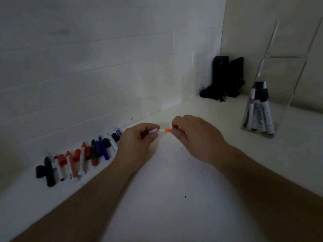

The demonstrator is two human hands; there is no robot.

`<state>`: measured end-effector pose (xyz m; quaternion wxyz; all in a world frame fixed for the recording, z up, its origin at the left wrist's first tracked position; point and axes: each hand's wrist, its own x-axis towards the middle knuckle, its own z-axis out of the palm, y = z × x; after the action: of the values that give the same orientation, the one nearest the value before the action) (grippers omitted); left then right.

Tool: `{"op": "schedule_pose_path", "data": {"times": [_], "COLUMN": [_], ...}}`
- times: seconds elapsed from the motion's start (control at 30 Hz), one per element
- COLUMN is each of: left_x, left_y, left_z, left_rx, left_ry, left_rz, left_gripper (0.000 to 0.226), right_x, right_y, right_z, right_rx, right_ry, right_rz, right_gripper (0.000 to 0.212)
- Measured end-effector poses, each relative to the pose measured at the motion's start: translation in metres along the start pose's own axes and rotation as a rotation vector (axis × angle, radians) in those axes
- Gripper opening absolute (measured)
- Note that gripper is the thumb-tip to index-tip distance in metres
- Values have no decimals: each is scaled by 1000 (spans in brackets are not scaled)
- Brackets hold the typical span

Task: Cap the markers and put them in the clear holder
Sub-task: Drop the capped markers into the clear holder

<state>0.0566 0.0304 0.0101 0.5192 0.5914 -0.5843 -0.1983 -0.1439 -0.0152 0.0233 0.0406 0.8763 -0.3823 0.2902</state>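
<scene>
Over the middle of the white table, my left hand [139, 137] pinches the white barrel of an orange marker [155, 131]. My right hand [190, 131] pinches the marker's other end, where an orange band [167, 130] shows between my fingers. Whether that band is the cap I cannot tell. A row of loose markers and caps [76, 159], black, red, blue and purple, lies along the wall at the left. The clear holder [262, 109] stands at the right with several capped markers leaning inside.
Black objects [225, 79] stand in the back corner against the tiled wall. A tall clear acrylic stand [297, 56] rises behind the holder. Small dark specks [185, 197] dot the white table [166, 198] in front of me.
</scene>
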Motion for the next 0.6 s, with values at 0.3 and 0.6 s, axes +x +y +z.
{"op": "schedule_pose_path", "data": {"times": [0.3, 0.6], "left_x": [0, -1], "left_y": [0, 3], "left_z": [3, 11], "left_rx": [194, 546], "left_ry": [-45, -113], "left_rz": [131, 224], "left_gripper": [22, 19], "right_x": [-2, -2], "right_y": [2, 0], "right_z": [3, 7], "right_rx": [-69, -46], "right_ry": [-13, -61], "right_rz": [8, -11], "right_gripper": [21, 23]}}
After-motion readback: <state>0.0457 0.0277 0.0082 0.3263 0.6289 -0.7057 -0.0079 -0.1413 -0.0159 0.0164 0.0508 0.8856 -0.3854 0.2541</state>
